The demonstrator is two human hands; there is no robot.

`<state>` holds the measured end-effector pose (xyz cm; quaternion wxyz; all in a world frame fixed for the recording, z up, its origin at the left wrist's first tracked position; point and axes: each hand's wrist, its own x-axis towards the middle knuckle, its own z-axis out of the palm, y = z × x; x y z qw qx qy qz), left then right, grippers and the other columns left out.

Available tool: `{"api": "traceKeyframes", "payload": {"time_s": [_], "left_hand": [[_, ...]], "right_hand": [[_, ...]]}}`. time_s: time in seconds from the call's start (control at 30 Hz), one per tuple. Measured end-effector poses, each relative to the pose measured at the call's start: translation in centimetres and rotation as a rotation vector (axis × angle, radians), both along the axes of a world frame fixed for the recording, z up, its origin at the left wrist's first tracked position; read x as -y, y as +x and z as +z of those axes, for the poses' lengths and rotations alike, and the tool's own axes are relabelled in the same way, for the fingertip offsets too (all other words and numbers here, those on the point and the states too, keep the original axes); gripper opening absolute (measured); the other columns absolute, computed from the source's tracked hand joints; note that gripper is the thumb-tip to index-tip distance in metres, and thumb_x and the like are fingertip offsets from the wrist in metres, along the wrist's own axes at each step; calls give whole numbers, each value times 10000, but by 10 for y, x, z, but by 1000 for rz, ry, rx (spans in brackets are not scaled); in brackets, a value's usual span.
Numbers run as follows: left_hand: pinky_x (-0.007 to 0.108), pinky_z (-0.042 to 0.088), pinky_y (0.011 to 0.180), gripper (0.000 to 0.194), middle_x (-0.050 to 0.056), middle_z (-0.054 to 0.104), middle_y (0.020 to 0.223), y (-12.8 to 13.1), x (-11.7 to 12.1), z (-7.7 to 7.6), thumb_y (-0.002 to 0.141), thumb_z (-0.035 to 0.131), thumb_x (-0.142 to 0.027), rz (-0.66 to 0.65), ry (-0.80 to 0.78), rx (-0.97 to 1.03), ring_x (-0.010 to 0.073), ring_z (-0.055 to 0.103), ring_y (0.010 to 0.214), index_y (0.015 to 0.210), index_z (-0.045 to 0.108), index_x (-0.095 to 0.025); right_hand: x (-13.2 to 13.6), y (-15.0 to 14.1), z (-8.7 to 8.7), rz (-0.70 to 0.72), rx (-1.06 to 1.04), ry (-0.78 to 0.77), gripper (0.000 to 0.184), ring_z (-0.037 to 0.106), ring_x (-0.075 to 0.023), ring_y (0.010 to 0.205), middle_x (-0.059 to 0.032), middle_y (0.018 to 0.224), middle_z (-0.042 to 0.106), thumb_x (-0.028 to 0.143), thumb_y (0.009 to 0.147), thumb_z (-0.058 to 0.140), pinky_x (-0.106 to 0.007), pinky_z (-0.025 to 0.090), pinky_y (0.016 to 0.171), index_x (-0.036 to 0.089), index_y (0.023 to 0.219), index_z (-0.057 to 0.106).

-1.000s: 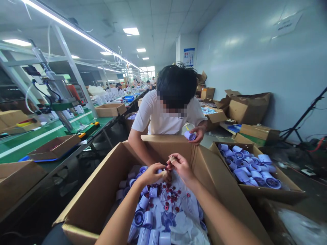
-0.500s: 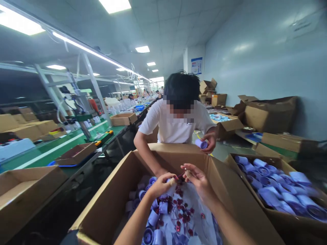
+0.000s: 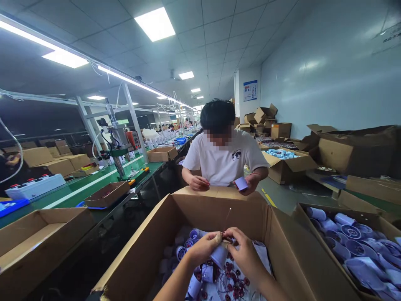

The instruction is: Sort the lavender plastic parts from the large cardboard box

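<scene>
Over the large, open brown cardboard box (image 3: 216,209), the left hand (image 3: 205,246) and right hand (image 3: 244,251) meet, fingertips closed in a pinch on a small dark-red part with a thin wire (image 3: 223,235). A lavender plastic cup (image 3: 219,256) sits just below them; whether the fingers also grip it, I cannot tell. The step in hand looks like fine two-handed work on the wired part, which calls for a light pinch and an untangled wire. Inside the box, loose round red wired parts (image 3: 232,276) lie beside more lavender cups (image 3: 194,286). Beyond the box, a co-worker (image 3: 224,161) holds another lavender cup (image 3: 241,184).
</scene>
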<state>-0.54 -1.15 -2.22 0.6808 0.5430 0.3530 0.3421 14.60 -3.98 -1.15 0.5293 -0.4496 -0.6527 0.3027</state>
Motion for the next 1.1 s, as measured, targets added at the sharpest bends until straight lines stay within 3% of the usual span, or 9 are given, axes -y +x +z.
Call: {"api": "traceKeyframes", "payload": {"time_s": [0.13, 0.23, 0.4, 0.5, 0.6, 0.8, 0.93, 1.03, 1.1], "left_hand": [[221, 383, 579, 662, -13, 549, 674, 2, 4, 9, 575, 645, -745, 12, 18, -40, 87, 430, 571, 867, 671, -151], [242, 434, 633, 665, 17, 607, 746, 4, 8, 17, 666, 558, -750, -7, 101, -143, 131, 514, 660, 985, 667, -176], [278, 459, 762, 679, 54, 638, 867, 5, 7, 20, 735, 448, -759, -38, 214, -214, 178, 565, 841, 996, 652, -166], [261, 442, 735, 686, 24, 608, 848, 0, 6, 18, 674, 556, -744, -75, 220, -208, 144, 538, 765, 1050, 600, -173], [256, 433, 716, 700, 11, 596, 897, -7, 3, 14, 608, 709, -640, -96, 220, -254, 138, 527, 763, 1115, 515, -198], [351, 386, 933, 813, 87, 574, 1149, -15, -10, 2, 493, 845, -291, 126, 573, -577, 245, 505, 1046, 1205, 460, -219], [321, 439, 822, 787, 26, 586, 1008, -19, -19, -1, 507, 801, -209, 270, 596, -540, 193, 544, 901, 1199, 427, -230], [280, 451, 712, 643, -34, 558, 859, -22, -23, 0, 536, 748, -174, 389, 622, -512, 142, 531, 752, 1095, 436, -231], [293, 456, 736, 555, -28, 549, 868, -23, -24, 3, 527, 727, -140, 478, 694, -500, 153, 542, 782, 1009, 464, -222]], "right_hand": [[-1, 1, -8, -22, -57, 35, 178, 651, -247, 869, -64, 911, 715, 229, 734, 594, -369, 503, 805, 243, 883, 689], [1, -1, -12, -35, -76, 77, 249, 659, -243, 931, -70, 1000, 714, 239, 770, 578, -376, 509, 854, 260, 997, 680], [1, -3, -8, -49, -114, 100, 223, 657, -250, 943, -83, 982, 717, 338, 827, 545, -390, 511, 868, 260, 969, 698], [-5, 4, -5, -98, -283, -6, 337, 655, -265, 922, -109, 1034, 706, 480, 788, 583, -406, 516, 853, 229, 976, 707], [-13, 13, -2, -75, -535, -227, 477, 661, -244, 747, -96, 886, 719, 585, 655, 677, -391, 548, 712, 205, 941, 712], [-11, 24, 14, 73, -898, -348, 419, 652, -186, 696, -43, 796, 698, 464, 479, 847, -332, 553, 683, 217, 786, 706], [-2, 26, 24, 187, -845, -342, 394, 664, -193, 703, -68, 824, 717, 452, 492, 853, -344, 547, 695, 198, 737, 678], [2, 26, 23, 234, -723, -329, 410, 672, -198, 713, -76, 833, 728, 466, 518, 841, -348, 542, 716, 190, 774, 679], [4, 24, 20, 267, -607, -314, 402, 675, -204, 763, -76, 853, 732, 461, 545, 831, -343, 535, 752, 195, 809, 689]]}}
